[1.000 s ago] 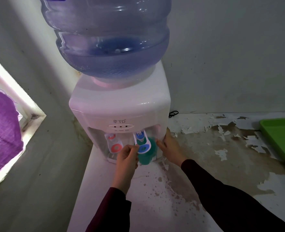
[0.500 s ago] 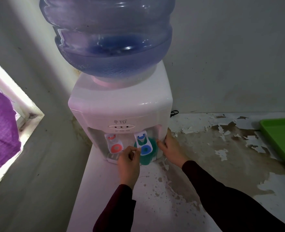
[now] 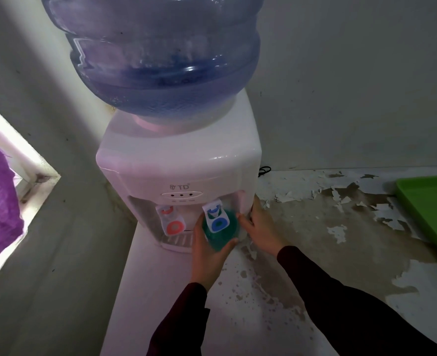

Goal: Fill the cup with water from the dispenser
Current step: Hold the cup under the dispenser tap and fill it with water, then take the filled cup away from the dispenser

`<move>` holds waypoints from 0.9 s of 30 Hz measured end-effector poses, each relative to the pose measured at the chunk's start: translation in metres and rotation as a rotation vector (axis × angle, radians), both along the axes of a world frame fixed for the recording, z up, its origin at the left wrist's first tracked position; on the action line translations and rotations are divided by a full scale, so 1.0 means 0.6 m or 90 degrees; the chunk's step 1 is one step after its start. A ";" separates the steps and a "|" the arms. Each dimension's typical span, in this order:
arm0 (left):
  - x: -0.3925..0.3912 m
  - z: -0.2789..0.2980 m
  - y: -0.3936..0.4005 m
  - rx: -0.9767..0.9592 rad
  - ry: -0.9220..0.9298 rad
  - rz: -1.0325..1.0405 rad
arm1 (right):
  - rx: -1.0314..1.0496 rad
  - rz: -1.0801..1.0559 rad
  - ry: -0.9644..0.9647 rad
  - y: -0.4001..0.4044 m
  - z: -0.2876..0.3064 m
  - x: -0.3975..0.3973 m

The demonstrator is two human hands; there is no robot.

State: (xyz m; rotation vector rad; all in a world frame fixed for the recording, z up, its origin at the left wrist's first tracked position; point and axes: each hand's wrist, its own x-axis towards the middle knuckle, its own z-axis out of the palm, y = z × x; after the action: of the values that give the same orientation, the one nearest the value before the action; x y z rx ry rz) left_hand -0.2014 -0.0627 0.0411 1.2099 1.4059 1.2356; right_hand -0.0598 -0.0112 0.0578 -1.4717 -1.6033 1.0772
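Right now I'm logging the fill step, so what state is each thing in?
Cup: green, upright under the blue tap, held.
Left hand: wrapped around the cup.
Right hand: resting against the dispenser's right side.
Blue tap: above the cup; flow not discernible.
Red tap: untouched.
Bottle: upside down on the dispenser, partly full.
Dispenser: upright on the counter.

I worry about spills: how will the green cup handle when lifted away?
The green cup looks like thin plastic, so it may flex if the left hand squeezes. Probably light. Under the blue tap it may be wet and slippery.
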 end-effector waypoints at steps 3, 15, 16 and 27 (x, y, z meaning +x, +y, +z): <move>0.001 0.001 0.011 0.002 -0.019 -0.009 | -0.005 0.000 0.003 0.000 0.001 -0.001; -0.004 -0.010 -0.012 -0.054 -0.019 0.020 | -0.014 -0.001 0.037 -0.006 0.004 -0.001; -0.001 -0.011 -0.017 -0.061 -0.019 0.020 | -0.016 -0.002 0.050 -0.007 0.004 -0.002; 0.072 -0.004 -0.079 -0.055 0.050 -0.070 | -0.151 0.053 0.104 -0.150 -0.065 0.078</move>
State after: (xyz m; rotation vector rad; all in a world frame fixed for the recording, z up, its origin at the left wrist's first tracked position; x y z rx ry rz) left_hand -0.1579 -0.1101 0.0390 1.2705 1.4153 1.0519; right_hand -0.0127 -0.1014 0.0186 -1.4346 -1.4724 1.4373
